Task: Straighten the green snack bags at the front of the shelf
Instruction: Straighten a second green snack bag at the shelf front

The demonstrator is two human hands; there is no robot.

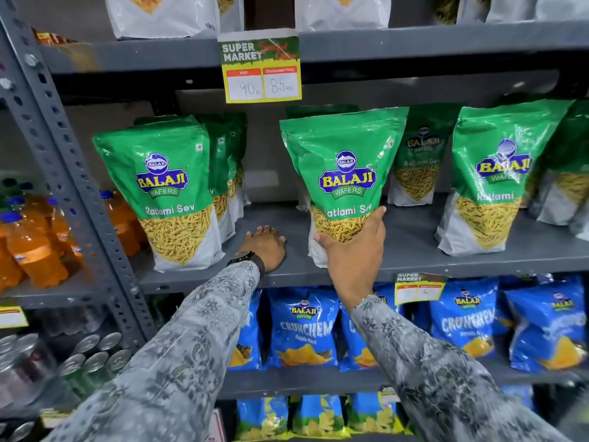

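Three green Balaji Ratlami Sev bags stand at the front of the grey shelf (414, 263). The middle bag (345, 173) stands upright, and my right hand (357, 250) grips its lower front, fingers wrapped round its right side. My left hand (266, 245) rests palm down on the bare shelf between the left bag (159, 189) and the middle bag, holding nothing. The right bag (490, 183) leans slightly right. More green bags stand behind each front one.
A price tag (263, 70) hangs from the shelf above. Blue Crunchem bags (304, 327) fill the shelf below. Orange drink bottles (35, 247) and cans (92, 355) sit in the rack at left, past a perforated grey upright (63, 173).
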